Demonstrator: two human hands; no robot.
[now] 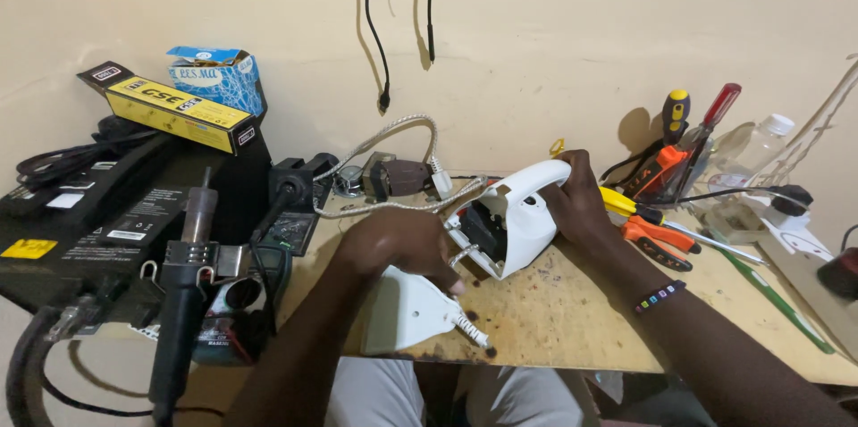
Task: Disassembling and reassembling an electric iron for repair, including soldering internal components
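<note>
At the tabletop's [572, 320] front edge, the left hand [398, 244] presses a white cover [407, 311], already off. Behind it, mid-table, the right hand [576, 204] grips the open white iron [514, 221]. Its insides still show.

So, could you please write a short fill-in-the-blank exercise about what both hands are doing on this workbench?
1. The right hand grips the white iron housing by its ____.
2. The left hand presses on a flat ____ plastic cover.
3. A braided ____ loops behind the housing.

Missing words: handle; white; cord
</note>
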